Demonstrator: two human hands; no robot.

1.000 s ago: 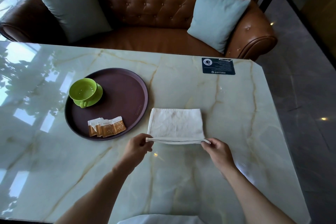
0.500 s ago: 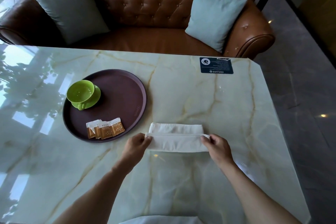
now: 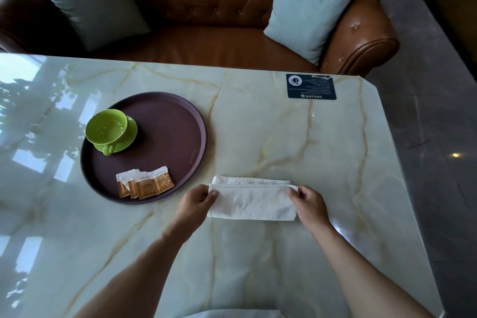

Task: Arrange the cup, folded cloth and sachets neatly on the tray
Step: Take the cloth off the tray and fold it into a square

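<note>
1. Since the earlier frames, the cloth (image 3: pixel 253 200) has been folded from a broad rectangle into a narrower strip and drawn nearer the table's (image 3: pixel 322 150) front edge.
2. At the left, the green cup (image 3: pixel 107 130) is seated on its saucer (image 3: pixel 126 141) inside the round brown tray (image 3: pixel 180 124).
3. The sachets (image 3: pixel 144 184) are fanned at the tray's near rim.
4. The cloth's left end is pinched by the left hand (image 3: pixel 197 200), fingers closed on it.
5. The cloth is laid on the table, just right of the tray.
6. Its right end is gripped by the right hand (image 3: pixel 308 201), fingers closed.
</note>
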